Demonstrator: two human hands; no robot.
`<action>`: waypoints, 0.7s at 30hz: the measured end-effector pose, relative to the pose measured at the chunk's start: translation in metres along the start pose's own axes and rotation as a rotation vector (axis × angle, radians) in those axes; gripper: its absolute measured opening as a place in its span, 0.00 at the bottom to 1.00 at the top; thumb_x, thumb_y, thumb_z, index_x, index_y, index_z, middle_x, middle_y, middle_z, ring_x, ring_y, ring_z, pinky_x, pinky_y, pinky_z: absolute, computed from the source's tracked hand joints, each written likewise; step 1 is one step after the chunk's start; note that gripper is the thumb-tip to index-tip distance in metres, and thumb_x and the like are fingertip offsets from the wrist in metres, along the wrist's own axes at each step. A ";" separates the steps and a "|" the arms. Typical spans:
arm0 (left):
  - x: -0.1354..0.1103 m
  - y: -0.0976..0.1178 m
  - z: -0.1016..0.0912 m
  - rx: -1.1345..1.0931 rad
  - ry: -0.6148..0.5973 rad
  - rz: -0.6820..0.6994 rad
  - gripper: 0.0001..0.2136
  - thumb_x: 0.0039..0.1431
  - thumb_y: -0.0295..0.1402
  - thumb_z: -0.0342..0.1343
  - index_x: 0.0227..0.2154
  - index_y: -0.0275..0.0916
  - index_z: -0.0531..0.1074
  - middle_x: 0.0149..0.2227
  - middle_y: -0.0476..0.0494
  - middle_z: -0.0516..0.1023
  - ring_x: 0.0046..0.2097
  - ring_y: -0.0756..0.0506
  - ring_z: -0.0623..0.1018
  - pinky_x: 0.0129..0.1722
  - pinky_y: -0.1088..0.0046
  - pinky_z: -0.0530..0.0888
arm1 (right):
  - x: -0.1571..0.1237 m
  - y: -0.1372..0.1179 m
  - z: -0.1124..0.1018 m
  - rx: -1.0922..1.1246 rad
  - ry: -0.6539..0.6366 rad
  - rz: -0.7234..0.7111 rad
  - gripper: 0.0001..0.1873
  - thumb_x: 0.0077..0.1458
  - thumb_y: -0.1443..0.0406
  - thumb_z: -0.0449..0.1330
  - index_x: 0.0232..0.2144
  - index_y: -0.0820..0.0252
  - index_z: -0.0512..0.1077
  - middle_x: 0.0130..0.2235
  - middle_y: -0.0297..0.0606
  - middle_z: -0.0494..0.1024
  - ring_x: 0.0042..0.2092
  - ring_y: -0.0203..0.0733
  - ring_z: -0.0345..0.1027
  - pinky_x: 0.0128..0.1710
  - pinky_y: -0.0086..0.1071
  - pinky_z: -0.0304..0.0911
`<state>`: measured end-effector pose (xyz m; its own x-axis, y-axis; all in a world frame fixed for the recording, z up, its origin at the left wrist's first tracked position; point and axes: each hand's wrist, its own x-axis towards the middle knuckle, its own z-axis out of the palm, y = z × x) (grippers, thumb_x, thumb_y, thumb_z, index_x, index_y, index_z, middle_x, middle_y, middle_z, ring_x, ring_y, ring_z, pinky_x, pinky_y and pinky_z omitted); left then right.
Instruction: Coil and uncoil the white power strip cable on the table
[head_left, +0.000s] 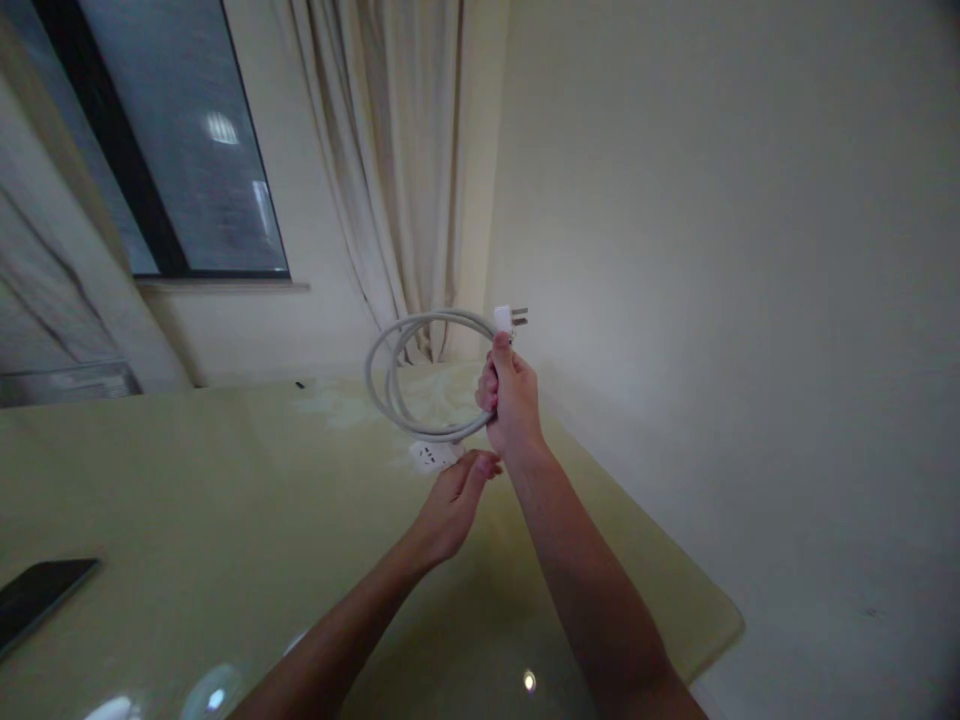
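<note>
Several loops of a grey-white power cord hang coiled to the left of my right hand, which is closed around them. A white three-pin plug sticks up above the right thumb, its metal prongs pointing right. Just below the coil is a white power strip with socket holes, partly covered by my left hand. My left hand is closed, thumb and fingers pressed together beside the right wrist. What lies between those fingers is hidden.
Beneath my hands spreads a glossy yellow-green table. A dark flat device lies at its left side, and a small black object near the back edge. Beige curtains, a window and a pale wall enclose the corner.
</note>
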<state>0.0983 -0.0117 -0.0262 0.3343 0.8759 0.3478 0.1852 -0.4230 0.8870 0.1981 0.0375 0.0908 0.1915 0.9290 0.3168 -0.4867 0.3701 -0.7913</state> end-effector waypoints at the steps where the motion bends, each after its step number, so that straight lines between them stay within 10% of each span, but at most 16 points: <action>1: 0.002 -0.017 0.001 0.066 0.096 0.005 0.31 0.74 0.55 0.40 0.56 0.36 0.79 0.57 0.31 0.82 0.59 0.35 0.78 0.64 0.51 0.70 | 0.005 0.005 -0.004 0.016 0.012 0.009 0.36 0.47 0.36 0.72 0.24 0.54 0.58 0.18 0.18 0.57 0.16 0.24 0.45 0.14 0.24 0.40; 5: 0.008 -0.075 -0.009 0.289 0.306 0.012 0.28 0.72 0.52 0.46 0.59 0.36 0.76 0.65 0.29 0.75 0.72 0.32 0.65 0.73 0.45 0.55 | 0.032 0.041 -0.025 0.050 0.103 0.128 0.35 0.51 0.38 0.71 0.25 0.55 0.59 0.17 0.18 0.57 0.17 0.25 0.45 0.14 0.22 0.42; 9: 0.012 -0.105 -0.021 0.395 0.297 -0.070 0.24 0.73 0.42 0.43 0.53 0.34 0.80 0.60 0.28 0.79 0.68 0.33 0.72 0.70 0.50 0.63 | 0.051 0.084 -0.051 -0.010 0.279 0.289 0.32 0.58 0.42 0.68 0.23 0.55 0.58 0.16 0.18 0.56 0.17 0.25 0.46 0.15 0.21 0.44; 17: 0.011 -0.113 -0.017 0.465 0.282 -0.172 0.18 0.72 0.36 0.46 0.44 0.35 0.82 0.46 0.30 0.86 0.47 0.36 0.82 0.52 0.58 0.74 | 0.072 0.140 -0.107 -0.231 0.541 0.410 0.25 0.72 0.51 0.58 0.25 0.58 0.63 0.20 0.23 0.63 0.18 0.28 0.54 0.18 0.23 0.55; 21: 0.012 -0.113 -0.015 0.484 0.284 -0.178 0.16 0.71 0.33 0.48 0.43 0.36 0.82 0.47 0.32 0.85 0.50 0.38 0.82 0.54 0.61 0.73 | 0.098 0.151 -0.128 -0.415 0.602 0.466 0.17 0.71 0.56 0.63 0.52 0.62 0.75 0.48 0.42 0.80 0.43 0.42 0.78 0.43 0.39 0.78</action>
<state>0.0678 0.0502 -0.1176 0.0109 0.9429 0.3328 0.6388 -0.2626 0.7231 0.2520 0.1849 -0.0647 0.5255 0.7863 -0.3250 -0.2999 -0.1862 -0.9356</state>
